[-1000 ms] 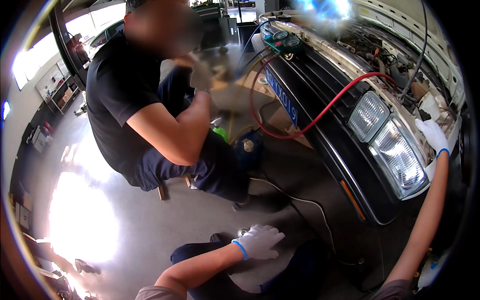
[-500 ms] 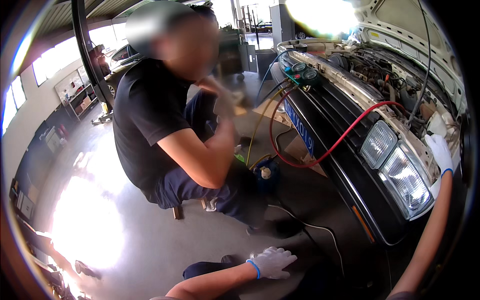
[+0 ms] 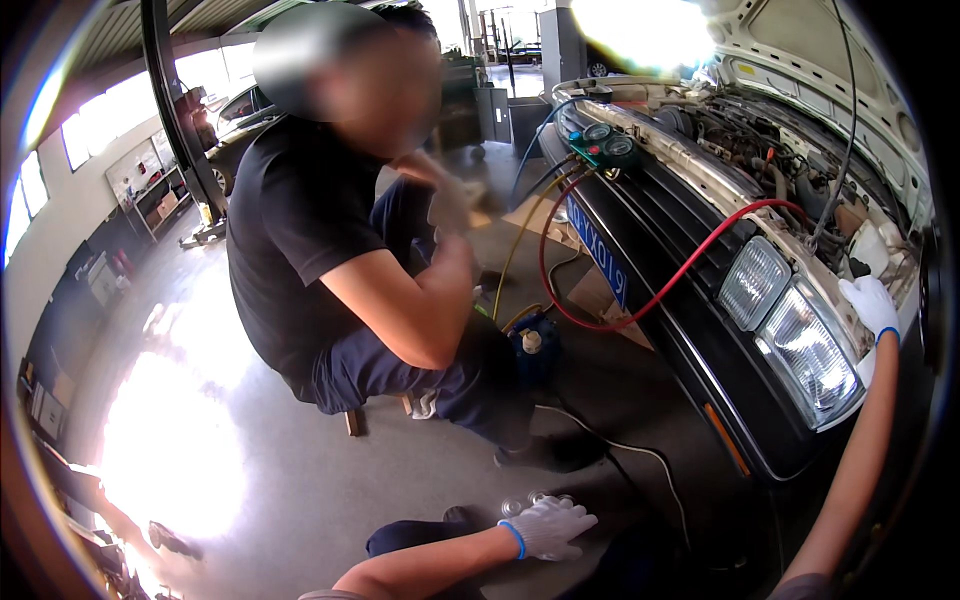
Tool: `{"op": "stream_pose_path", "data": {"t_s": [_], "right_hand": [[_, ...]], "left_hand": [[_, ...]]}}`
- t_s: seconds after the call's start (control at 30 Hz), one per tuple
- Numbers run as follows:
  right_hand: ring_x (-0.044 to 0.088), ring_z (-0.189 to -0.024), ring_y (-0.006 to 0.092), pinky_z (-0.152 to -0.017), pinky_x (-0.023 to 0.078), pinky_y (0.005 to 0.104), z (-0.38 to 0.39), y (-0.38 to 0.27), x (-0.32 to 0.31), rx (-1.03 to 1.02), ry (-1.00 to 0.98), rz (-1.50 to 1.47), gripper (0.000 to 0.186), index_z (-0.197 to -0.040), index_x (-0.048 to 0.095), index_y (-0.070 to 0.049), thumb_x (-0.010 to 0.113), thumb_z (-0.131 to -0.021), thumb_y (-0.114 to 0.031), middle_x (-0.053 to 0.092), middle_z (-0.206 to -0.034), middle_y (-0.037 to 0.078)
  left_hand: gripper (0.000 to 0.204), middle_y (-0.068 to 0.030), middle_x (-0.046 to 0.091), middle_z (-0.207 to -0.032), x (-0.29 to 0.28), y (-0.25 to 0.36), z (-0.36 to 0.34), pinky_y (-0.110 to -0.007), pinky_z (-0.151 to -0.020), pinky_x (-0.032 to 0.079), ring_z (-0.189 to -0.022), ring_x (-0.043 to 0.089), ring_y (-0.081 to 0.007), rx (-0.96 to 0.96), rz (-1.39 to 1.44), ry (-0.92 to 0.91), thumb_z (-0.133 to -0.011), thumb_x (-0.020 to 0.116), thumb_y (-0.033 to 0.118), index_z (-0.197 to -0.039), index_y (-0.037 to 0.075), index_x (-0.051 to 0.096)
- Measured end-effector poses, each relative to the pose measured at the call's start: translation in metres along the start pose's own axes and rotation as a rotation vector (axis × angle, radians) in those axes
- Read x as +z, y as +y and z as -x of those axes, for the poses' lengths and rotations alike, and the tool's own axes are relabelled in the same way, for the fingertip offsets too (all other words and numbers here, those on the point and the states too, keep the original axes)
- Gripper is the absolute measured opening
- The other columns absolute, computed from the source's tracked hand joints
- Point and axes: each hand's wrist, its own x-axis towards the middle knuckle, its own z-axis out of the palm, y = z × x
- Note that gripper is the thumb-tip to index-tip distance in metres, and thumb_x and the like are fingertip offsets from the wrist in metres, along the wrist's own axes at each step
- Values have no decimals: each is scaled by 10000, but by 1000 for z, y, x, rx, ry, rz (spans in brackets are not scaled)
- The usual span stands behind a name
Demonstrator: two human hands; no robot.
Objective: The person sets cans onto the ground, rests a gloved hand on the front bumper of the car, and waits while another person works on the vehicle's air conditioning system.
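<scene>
My left hand (image 3: 553,526), in a white blue-cuffed glove, lies low in the view over my dark-trousered leg, fingers spread, close to some small shiny round objects (image 3: 515,506) I cannot make out. My right hand (image 3: 868,301), gloved alike, rests with fingers extended on the front body edge of a car, just above the headlight (image 3: 808,355), beside a small black part (image 3: 858,268). A green manifold gauge (image 3: 603,148) sits on the car's front, with blue, yellow and red hoses (image 3: 690,262) attached; the red one loops down and back into the engine bay (image 3: 780,150).
A co-worker (image 3: 300,250) in a dark shirt sits low at my left, blurred hands raised. A blue pump (image 3: 532,352), cardboard (image 3: 590,300) and a cable (image 3: 645,455) lie on the floor. A lift post (image 3: 178,120) and parked car (image 3: 240,130) stand behind.
The view has tilted up, so the scene sits lower and further right in the picture. My hands stay in about the same places. The co-worker's arms remain raised.
</scene>
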Motion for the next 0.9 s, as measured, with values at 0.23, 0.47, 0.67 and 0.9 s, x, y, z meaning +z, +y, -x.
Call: {"op": "stream_pose_path", "data": {"t_s": [0.23, 0.47, 0.67, 0.9], "right_hand": [[595, -805, 491, -750, 427, 547, -18, 55, 19, -249, 170, 79, 550, -842, 643, 52, 633, -1019, -469, 605, -807, 280], [528, -635, 241, -638, 408, 430, -33, 70, 18, -31, 269, -392, 490, -799, 559, 4, 584, -1096, -385, 504, -687, 126], [503, -600, 186, -599, 390, 416, -39, 98, 27, -27, 189, -720, 475, -790, 551, -7, 599, -1091, -371, 481, -657, 94], [561, -710, 327, -705, 434, 465, -28, 82, 33, -146, 463, -14, 448, -848, 558, 48, 626, -1062, -340, 549, -750, 195]], "left_hand": [[698, -194, 639, -1259, -6, -2, 8, -530, -992, 515, -1144, 660, -382, -13, -56, -2, -871, 739, 433, -1408, 20, 573], [660, -178, 653, -1208, 9, -4, 8, -509, -921, 546, -1129, 665, -377, 31, -17, 49, -875, 757, 415, -1379, 26, 583], [624, -163, 656, -1190, 19, -6, 2, -498, -900, 558, -1124, 669, -368, 70, -36, 64, -907, 751, 408, -1372, 30, 577], [637, -155, 659, -1195, 20, -5, 3, -490, -878, 560, -1107, 675, -361, 49, -28, 22, -908, 772, 406, -1383, 31, 572]]}}
